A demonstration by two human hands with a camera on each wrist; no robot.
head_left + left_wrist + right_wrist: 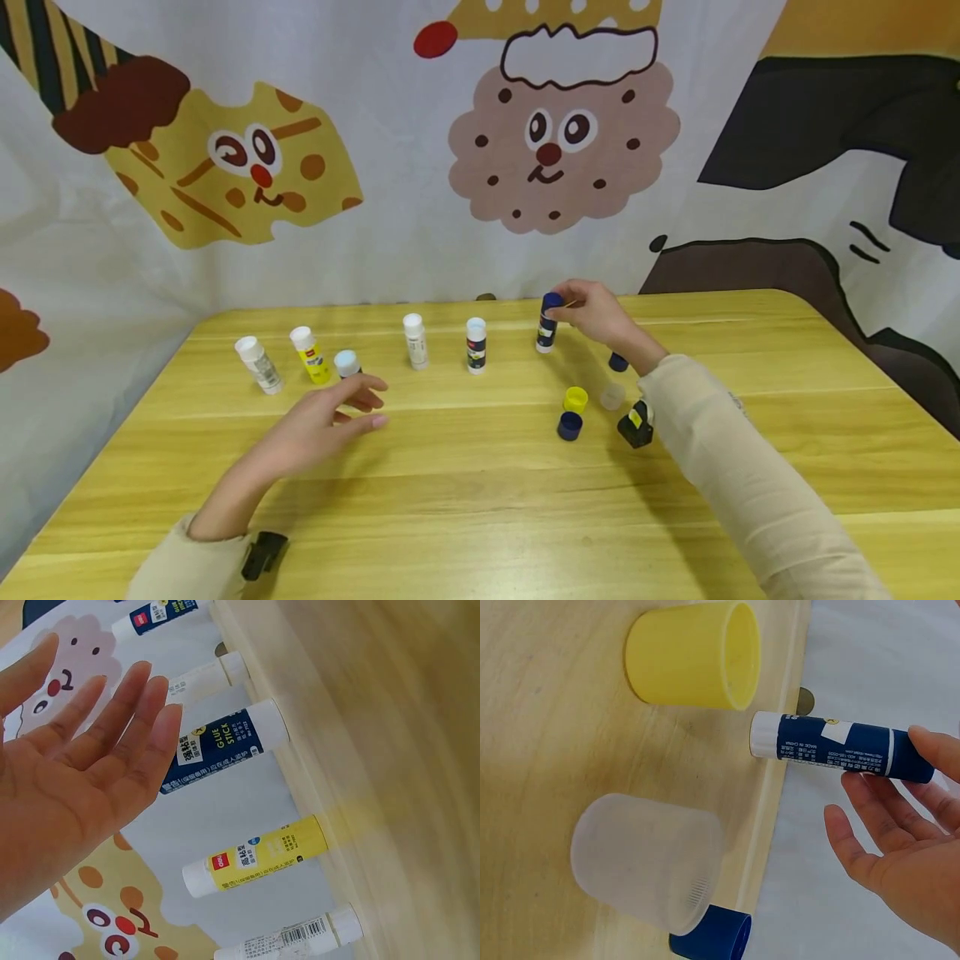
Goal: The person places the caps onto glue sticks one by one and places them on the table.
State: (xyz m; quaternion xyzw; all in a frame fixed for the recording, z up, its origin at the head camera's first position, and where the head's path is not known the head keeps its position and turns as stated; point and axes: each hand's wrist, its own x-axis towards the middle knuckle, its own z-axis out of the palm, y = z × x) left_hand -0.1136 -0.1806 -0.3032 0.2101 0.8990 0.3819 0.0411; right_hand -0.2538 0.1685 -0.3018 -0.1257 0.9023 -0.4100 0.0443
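Observation:
My right hand (596,317) pinches the navy cap on top of a navy glue stick (547,327) at the table's back. The right wrist view shows the thumb and fingers around the cap (916,756), with the stick's white base (765,735) at the table side. My left hand (318,429) hovers with spread, relaxed fingers and holds nothing. It is nearest to a capless navy glue stick (347,364), whose lower part it hides in the head view. Beside that stand a yellow glue stick (311,354) and a white one (258,365).
Between the hands stand a slim white glue stick (416,342) and another navy one (476,346). Loose caps lie on the right: yellow (575,399), navy (570,426), translucent (612,396), and a second navy cap (618,362) by the right wrist. A printed curtain hangs behind the table.

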